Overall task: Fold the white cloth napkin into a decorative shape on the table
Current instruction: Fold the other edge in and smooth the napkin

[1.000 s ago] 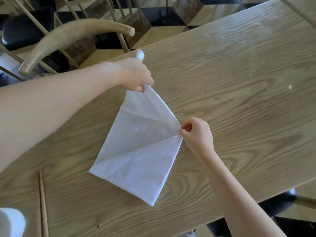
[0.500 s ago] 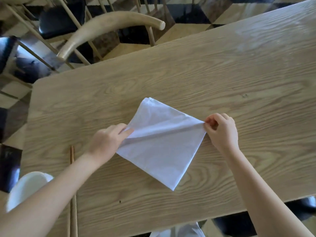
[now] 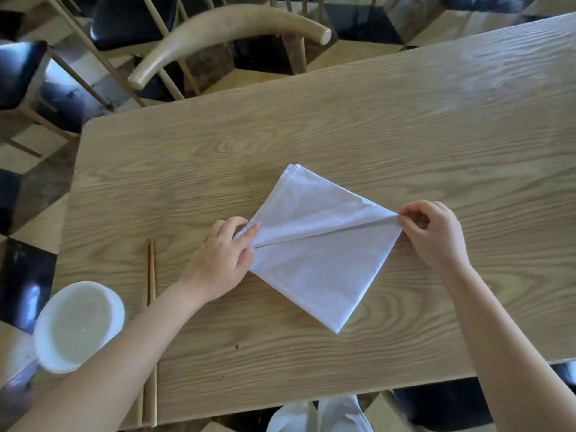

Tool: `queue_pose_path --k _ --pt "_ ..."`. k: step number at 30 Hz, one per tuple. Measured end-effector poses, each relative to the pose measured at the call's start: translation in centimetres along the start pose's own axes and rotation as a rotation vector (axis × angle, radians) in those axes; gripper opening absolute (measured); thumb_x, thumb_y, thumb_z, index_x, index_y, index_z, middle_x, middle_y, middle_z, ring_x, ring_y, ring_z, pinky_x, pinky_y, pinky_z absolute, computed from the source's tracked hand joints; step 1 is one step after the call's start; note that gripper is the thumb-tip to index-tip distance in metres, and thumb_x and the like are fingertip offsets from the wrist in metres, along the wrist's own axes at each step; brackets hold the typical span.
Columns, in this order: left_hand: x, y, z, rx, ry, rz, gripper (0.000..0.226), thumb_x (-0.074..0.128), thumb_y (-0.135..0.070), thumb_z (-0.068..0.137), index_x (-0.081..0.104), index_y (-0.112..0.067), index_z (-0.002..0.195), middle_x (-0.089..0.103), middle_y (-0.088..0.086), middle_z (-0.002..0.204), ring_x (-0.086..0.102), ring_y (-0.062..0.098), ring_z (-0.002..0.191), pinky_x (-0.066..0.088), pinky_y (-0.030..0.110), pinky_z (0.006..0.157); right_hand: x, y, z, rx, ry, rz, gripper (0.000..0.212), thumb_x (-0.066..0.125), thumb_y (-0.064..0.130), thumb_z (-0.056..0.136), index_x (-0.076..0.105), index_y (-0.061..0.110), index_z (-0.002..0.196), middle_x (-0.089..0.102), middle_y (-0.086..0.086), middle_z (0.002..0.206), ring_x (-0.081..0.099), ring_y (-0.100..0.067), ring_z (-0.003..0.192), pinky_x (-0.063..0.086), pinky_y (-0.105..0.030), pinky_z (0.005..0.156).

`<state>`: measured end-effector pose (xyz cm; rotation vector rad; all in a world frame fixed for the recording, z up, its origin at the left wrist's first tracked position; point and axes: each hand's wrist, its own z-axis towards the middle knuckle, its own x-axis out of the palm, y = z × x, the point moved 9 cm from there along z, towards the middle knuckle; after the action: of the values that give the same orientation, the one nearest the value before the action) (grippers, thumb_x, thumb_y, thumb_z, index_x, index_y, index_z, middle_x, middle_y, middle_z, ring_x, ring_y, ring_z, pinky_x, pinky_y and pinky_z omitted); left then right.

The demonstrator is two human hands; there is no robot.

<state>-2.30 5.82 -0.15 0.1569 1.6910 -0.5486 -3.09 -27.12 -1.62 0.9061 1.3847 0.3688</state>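
**Crease spans hand to hand**

The white cloth napkin lies as a diamond on the surface. Its fold line runs crosswise. The left hand holds the left corner and the right hand pinches the right one, so both are equally near.

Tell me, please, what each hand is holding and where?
The right hand pinches the napkin at its right corner; the left hand holds its left corner.

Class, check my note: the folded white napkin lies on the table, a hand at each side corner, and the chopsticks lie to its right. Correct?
Not quite: the head view shows the chopsticks lying left of the napkin, beyond the left hand. The rest stands, with the right hand at the other corner.
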Motion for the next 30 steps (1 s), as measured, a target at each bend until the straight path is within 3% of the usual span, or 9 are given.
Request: queue_pose_path --k 3,7,13,17,19,20,23,25,30 --pt "-0.3 0.1 -0.3 0.017 -0.066 -0.01 0.047 0.052 -0.039 0.085 0.059 -0.008 0.12 0.056 0.012 0.119 0.052 0.03 0.091 0.049 0.042 0.082 0.0 0.2 -0.1 -0.031 0.015 -0.009 0.009 0.063 0.007 0.08 0.068 0.015 0.083 0.061 -0.004 0.085 0.054 -0.027 0.085 0.037 -0.027 0.076" --pt "-0.4 0.8 -0.8 0.001 -0.193 -0.014 0.028 0.074 -0.007 0.075 0.069 -0.006 0.103 0.065 0.015 0.113 0.06 0.034 0.087 0.053 0.047 0.074 -0.1 0.1 -0.4 -0.048 -0.031 -0.07 0.008 0.063 0.008 0.082 0.068 0.013 0.085 0.057 0.0 0.083 0.053 -0.027 0.085 0.037 -0.028 0.073" --pt "-0.2 -0.4 -1.5 0.102 -0.226 0.163 0.029 0.048 -0.019 0.088 0.07 -0.009 0.104 0.067 0.014 0.115 0.064 0.032 0.09 0.052 0.044 0.07 -0.4 1.3 -1.2 -0.137 -0.159 -0.247 0.009 0.06 0.003 0.083 0.068 0.007 0.082 0.062 -0.012 0.084 0.049 -0.033 0.087 0.043 -0.037 0.067" --pt "-1.2 -1.7 -0.8 0.019 -0.297 0.12 0.035 0.043 -0.022 0.09 0.063 -0.007 0.115 0.058 0.019 0.128 0.056 0.035 0.114 0.044 0.048 0.097 -0.8 3.3 -1.8 -0.197 -0.223 -0.293 0.02 0.053 0.0 0.082 0.068 0.006 0.094 0.067 -0.016 0.101 0.053 -0.036 0.094 0.046 -0.044 0.08" --pt "-0.6 -3.9 1.1 0.02 -0.243 0.044 0.044 0.034 -0.025 0.094 0.05 -0.009 0.131 0.048 0.017 0.139 0.043 0.034 0.13 0.031 0.052 0.108 1.9 7.1 -2.2 -0.354 -0.155 -0.283 0.032 0.05 0.004 0.084 0.062 0.004 0.113 0.063 -0.016 0.121 0.053 -0.035 0.11 0.038 -0.039 0.097" --pt "0.3 -4.9 2.1 0.012 -0.187 0.02 0.047 0.03 -0.027 0.095 0.043 -0.01 0.136 0.042 0.015 0.144 0.035 0.032 0.135 0.024 0.053 0.112 4.7 9.2 -2.7 -0.429 -0.03 -0.262 0.036 0.048 0.009 0.088 0.056 0.004 0.123 0.056 -0.016 0.131 0.048 -0.033 0.122 0.03 -0.036 0.105" --pt "4.3 -5.2 3.6 -0.103 0.006 0.096 0.054 0.022 -0.036 0.097 0.01 -0.017 0.147 0.012 0.002 0.157 0.003 0.018 0.144 -0.003 0.049 0.116 13.1 11.8 -4.6 -0.474 0.332 -0.316 0.052 0.03 0.035 0.098 0.026 0.012 0.144 0.022 -0.005 0.155 0.013 -0.017 0.144 0.005 -0.034 0.118" --pt "5.8 -4.1 3.4 -0.14 0.032 0.168 0.057 0.013 -0.043 0.095 -0.005 -0.022 0.146 -0.001 -0.002 0.158 -0.006 0.013 0.144 -0.008 0.049 0.115 14.7 10.1 -4.9 -0.455 0.318 -0.462 0.06 0.021 0.047 0.097 0.012 0.017 0.148 0.009 0.001 0.158 0.0 -0.01 0.144 -0.001 -0.034 0.119" --pt "5.2 -3.3 3.1 -0.128 -0.047 0.175 0.071 0.009 -0.055 0.088 0.01 -0.013 0.146 0.01 0.004 0.156 0.004 0.013 0.143 0.0 0.046 0.117 10.9 6.1 -4.3 -0.345 0.122 -0.492 0.056 0.03 0.039 0.098 0.016 0.017 0.147 0.015 0.0 0.156 0.004 -0.009 0.143 -0.001 -0.033 0.118"
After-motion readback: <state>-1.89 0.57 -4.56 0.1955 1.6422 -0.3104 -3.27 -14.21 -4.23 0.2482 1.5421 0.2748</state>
